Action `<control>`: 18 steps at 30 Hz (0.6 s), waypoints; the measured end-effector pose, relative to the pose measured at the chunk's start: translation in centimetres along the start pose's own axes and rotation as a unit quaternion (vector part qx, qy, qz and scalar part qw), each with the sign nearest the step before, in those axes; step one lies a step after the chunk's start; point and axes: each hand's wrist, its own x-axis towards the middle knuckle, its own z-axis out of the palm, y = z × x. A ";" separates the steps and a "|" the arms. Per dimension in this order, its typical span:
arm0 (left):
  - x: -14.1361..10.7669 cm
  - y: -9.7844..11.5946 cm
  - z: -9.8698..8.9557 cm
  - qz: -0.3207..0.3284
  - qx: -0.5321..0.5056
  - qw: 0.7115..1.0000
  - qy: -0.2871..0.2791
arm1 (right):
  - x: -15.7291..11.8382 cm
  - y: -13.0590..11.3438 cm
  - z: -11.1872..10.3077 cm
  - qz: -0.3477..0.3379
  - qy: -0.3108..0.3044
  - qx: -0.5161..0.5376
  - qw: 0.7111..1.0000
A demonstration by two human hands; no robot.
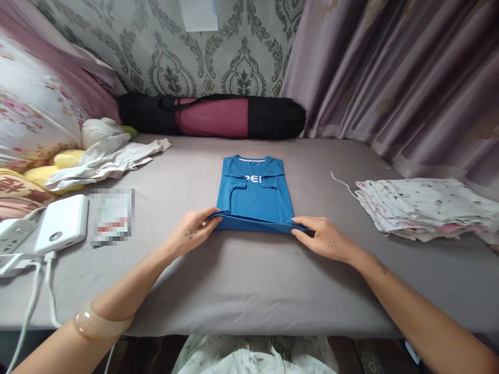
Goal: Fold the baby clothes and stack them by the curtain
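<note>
A blue T-shirt (255,200) lies on the grey sheet in the middle, its neckline toward the wall. Both sides are folded inward, with the sleeves over white lettering that is partly covered. Its near edge is turned up in a narrow fold. My left hand (197,228) pinches the left end of that fold between thumb and fingers. At the right end, my right hand (322,236) grips the same fold in the same manner. A translucent bangle circles my left wrist.
Folded patterned cloth (424,205) is stacked at the right. On the left are a white power bank (64,223) with cables, a blurred packet (112,215), a pale garment (113,161) and plush toys. A black and maroon long bag (212,117) lies along the wall.
</note>
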 end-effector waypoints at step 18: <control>3.4 -1.7 1.4 -0.009 0.050 0.995 0.080 | 3.8 2.3 1.1 0.052 0.033 -0.078 0.995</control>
